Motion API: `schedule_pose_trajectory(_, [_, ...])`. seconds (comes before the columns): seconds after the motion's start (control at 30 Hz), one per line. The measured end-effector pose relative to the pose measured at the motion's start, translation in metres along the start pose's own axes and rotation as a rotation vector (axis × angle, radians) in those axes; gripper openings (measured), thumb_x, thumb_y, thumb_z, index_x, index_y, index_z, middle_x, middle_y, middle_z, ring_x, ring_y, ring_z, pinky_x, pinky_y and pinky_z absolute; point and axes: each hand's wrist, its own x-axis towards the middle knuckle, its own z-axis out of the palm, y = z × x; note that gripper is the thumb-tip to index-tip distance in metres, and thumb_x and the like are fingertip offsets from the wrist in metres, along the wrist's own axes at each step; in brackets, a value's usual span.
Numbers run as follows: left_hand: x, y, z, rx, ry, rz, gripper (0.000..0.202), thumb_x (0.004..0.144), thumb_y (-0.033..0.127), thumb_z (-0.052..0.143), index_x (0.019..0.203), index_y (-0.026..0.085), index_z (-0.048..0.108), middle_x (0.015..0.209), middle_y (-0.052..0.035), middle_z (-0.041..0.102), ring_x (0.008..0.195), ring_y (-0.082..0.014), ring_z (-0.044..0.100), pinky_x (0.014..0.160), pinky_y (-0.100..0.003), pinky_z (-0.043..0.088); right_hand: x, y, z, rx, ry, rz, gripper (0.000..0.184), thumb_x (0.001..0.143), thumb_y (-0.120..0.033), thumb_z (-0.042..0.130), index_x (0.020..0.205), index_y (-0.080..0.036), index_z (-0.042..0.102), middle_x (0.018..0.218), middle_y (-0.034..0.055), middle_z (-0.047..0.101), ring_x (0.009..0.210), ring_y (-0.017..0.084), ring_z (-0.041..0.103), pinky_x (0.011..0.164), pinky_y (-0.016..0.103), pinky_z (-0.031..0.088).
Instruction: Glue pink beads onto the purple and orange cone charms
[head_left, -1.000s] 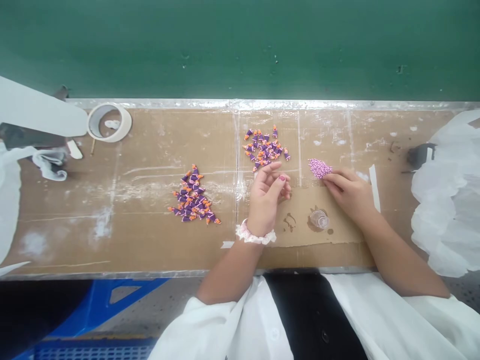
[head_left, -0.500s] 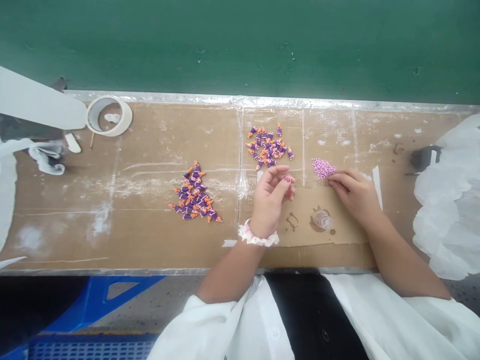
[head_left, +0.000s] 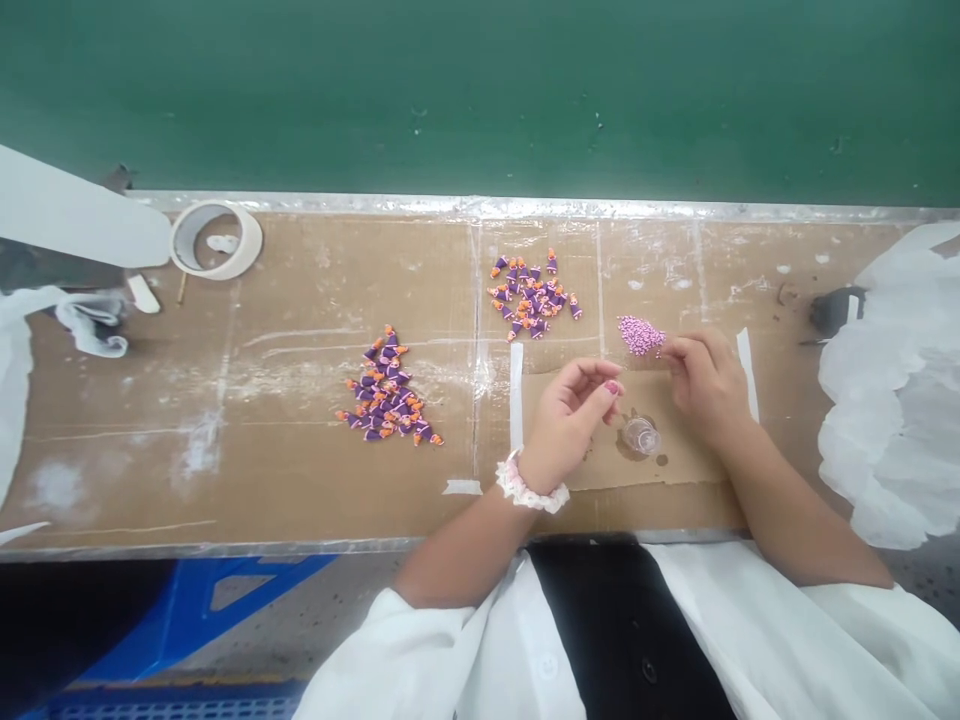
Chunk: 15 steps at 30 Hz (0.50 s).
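My left hand (head_left: 568,418), with a frilly band at its wrist, hovers over the cardboard piece with fingers curled and thumb pressed toward them. Whatever it pinches is too small to make out. At the right edge of a heap of tiny pink pieces (head_left: 640,336), my right hand (head_left: 709,388) has thumb and forefinger together; any piece between them is too small to see. Between the hands stands a small clear cup (head_left: 642,435) on a damp patch. Small purple-and-orange figures lie in two groups, one behind my left hand (head_left: 532,297) and a larger one (head_left: 386,390) to the left.
A cardboard sheet (head_left: 300,480) covers the table, with white tape strips (head_left: 516,395) on it. At the far left are a tape roll (head_left: 251,245) and crumpled white material (head_left: 94,320). White sheeting (head_left: 885,400) and a dark object (head_left: 834,312) lie at the right.
My left hand has moved right and toward me, nearer the clear cup. My right hand has shifted slightly and turned more downward beside the pink pieces. The view has moved a little.
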Motion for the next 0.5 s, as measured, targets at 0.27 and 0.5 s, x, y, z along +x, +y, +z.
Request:
schedule_pose_trajectory(0.27, [0.0005, 0.0002, -0.0016, -0.047, 0.024, -0.030, 0.015, 0.078, 0.026, 0.064, 0.087, 0.016, 0.060, 0.076, 0.0003, 0.059, 0.060, -0.0061, 0.052, 0.057, -0.019, 0.046, -0.0009, 0.0064, -0.0103, -0.058, -0.153, -0.046, 0.016, 0.090, -0.012, 0.052, 0.087, -0.023, 0.064, 0.088, 0.0015, 0.068, 0.077, 0.017, 0.058, 0.065, 0.027, 0.044])
schedule_pose_trajectory(0.5, [-0.0025, 0.0024, -0.0020, -0.050, 0.007, -0.059, 0.015, 0.078, 0.026, 0.064, 0.087, 0.016, 0.060, 0.076, -0.0001, 0.059, 0.061, -0.0067, 0.053, 0.057, -0.020, 0.046, 0.0008, 0.0019, -0.0063, -0.103, -0.295, -0.039, 0.026, 0.086, -0.002, 0.044, 0.085, -0.020, 0.061, 0.086, 0.0046, 0.064, 0.080, 0.021, 0.051, 0.066, 0.031, 0.042])
